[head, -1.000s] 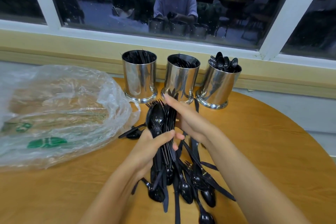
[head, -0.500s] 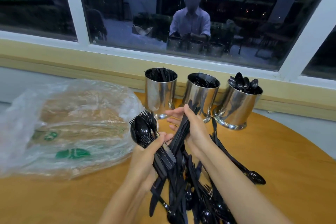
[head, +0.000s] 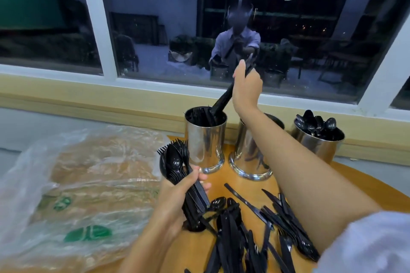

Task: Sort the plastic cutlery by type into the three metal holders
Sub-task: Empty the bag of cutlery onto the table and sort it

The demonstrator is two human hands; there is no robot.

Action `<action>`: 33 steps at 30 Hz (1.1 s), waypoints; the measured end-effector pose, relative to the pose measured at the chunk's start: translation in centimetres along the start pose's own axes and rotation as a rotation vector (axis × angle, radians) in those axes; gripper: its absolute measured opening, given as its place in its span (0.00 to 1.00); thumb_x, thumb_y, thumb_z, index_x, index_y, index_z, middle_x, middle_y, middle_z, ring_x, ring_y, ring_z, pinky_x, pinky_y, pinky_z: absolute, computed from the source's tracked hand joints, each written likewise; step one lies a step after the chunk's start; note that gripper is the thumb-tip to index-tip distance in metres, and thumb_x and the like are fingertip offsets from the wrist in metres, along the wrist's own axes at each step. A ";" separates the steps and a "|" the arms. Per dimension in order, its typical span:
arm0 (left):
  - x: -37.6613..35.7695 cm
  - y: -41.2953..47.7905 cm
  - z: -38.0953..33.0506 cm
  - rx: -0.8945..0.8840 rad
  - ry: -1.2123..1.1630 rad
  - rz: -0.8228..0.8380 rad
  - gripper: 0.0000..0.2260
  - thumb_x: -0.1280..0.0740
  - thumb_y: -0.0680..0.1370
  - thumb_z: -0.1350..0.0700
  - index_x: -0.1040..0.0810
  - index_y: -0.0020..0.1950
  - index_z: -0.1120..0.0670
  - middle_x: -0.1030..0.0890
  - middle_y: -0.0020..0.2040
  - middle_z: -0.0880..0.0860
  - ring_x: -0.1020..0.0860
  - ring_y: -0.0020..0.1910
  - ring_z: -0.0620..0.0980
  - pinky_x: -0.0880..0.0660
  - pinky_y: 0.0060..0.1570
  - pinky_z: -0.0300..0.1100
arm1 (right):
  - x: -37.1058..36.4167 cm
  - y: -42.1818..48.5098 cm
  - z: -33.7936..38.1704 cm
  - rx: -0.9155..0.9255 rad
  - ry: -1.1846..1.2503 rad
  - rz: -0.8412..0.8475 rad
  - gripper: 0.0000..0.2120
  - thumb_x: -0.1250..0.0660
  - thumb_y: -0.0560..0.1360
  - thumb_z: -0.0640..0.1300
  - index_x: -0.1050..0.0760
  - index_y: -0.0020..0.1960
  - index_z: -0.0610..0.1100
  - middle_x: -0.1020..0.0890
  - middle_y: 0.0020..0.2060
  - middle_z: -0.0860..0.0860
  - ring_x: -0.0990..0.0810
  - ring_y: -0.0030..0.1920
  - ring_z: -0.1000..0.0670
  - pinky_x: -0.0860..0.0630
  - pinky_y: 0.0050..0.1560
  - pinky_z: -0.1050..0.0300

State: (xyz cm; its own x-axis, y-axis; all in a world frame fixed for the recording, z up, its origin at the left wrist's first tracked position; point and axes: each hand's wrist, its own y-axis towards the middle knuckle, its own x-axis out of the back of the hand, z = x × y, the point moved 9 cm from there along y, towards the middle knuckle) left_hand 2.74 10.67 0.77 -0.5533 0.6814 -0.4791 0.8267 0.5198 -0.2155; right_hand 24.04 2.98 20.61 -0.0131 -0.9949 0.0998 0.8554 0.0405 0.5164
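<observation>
Right grip (head: 246, 86) clasps a slim black plastic cutlery bundle (head: 221, 101) angled into the leftmost shiny cylindrical holder (head: 205, 139); left grip (head: 177, 199) clutches glossy spoons and forks (head: 175, 162).

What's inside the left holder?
Black cutlery stands in the left holder. The right hand grips a bundle whose lower ends dip into it. The metal wall hides everything below the rim, and the type is unclear.
</observation>
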 end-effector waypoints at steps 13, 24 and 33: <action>0.7 -0.3 -0.4 -0.005 0.080 -0.001 0.08 0.30 0.76 0.60 0.20 0.54 0.61 0.16 0.43 0.60 0.16 0.41 0.57 0.19 0.45 0.51 | -9.4 -1.7 -6.5 0.108 -0.626 0.614 0.32 0.27 0.70 0.62 0.28 0.63 0.40 0.22 0.56 0.46 0.23 0.57 0.45 0.27 0.51 0.54; -3.1 -4.2 0.4 0.027 0.061 0.231 0.12 0.32 0.77 0.61 0.24 0.58 0.63 0.21 0.38 0.56 0.23 0.33 0.52 0.21 0.40 0.46 | -0.1 -17.8 -4.2 -0.361 0.086 1.098 0.15 0.37 0.79 0.55 0.22 0.55 0.45 0.25 0.39 0.51 0.28 0.36 0.56 0.31 0.41 0.60; -7.7 -9.1 4.0 0.329 -0.097 0.621 0.12 0.29 0.73 0.61 0.20 0.56 0.63 0.28 0.35 0.55 0.32 0.28 0.47 0.26 0.34 0.42 | 4.4 -22.4 -2.6 -0.439 0.250 1.208 0.14 0.35 0.78 0.54 0.27 0.47 0.43 0.25 0.32 0.56 0.37 0.27 0.59 0.35 0.32 0.67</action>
State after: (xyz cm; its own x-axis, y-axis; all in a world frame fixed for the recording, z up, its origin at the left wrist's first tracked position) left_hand -0.13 -1.41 3.05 0.0295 0.7446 -0.6668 0.9829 -0.1430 -0.1161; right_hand 6.22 -2.57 7.28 0.9314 -0.3444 0.1180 0.3570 0.9276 -0.1103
